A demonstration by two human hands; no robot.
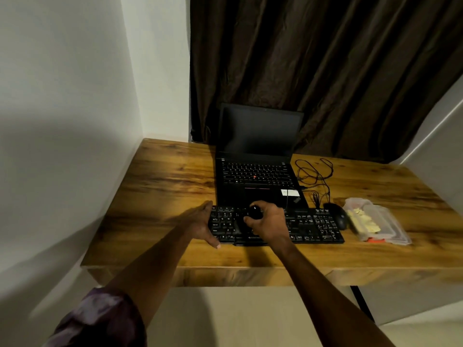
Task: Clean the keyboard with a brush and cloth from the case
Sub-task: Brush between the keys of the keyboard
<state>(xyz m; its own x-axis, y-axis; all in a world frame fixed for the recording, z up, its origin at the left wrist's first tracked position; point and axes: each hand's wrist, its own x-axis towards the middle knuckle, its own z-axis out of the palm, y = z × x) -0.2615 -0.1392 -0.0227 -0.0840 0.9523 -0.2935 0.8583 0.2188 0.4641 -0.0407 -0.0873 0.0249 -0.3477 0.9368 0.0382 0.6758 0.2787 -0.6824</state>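
Over the keyboard [313, 226], the right hand [271, 221] grips the brush [255, 212].

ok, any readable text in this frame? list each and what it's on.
"Q", "W", "Z", "X": key legends at the left end of the keyboard, barely legible.
Brand mark on the keyboard's front edge: blurred, partly behind the right hand, which holds the brush.
Laptop key legends: too small.
White sticker on the laptop palm rest: unreadable.
Case: nothing legible.

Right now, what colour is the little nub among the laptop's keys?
The nub is red; the head view shows it best.
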